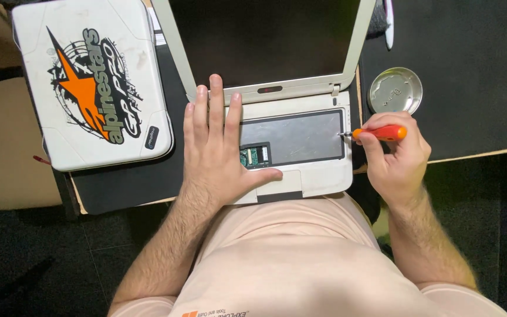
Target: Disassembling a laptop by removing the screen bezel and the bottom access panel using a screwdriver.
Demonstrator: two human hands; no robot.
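Stickered white closed laptop point(92, 82) lies at the far left of the worktop point(476, 70), on a black mat. Next, the left hand point(218, 149) rests flat, fingers spread, on the open white laptop point(300, 135), covering the left part of its bare keyboard bay, just beside an exposed green circuit board point(255, 156). The right hand point(397, 155) grips an orange screwdriver point(379, 133), tip at the bay's right edge. A round metal dish point(395, 90) sits just beyond.

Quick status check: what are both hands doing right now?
Left hand flat on open white laptop. Right hand grips orange screwdriver, tip at right edge. Nothing in the way.
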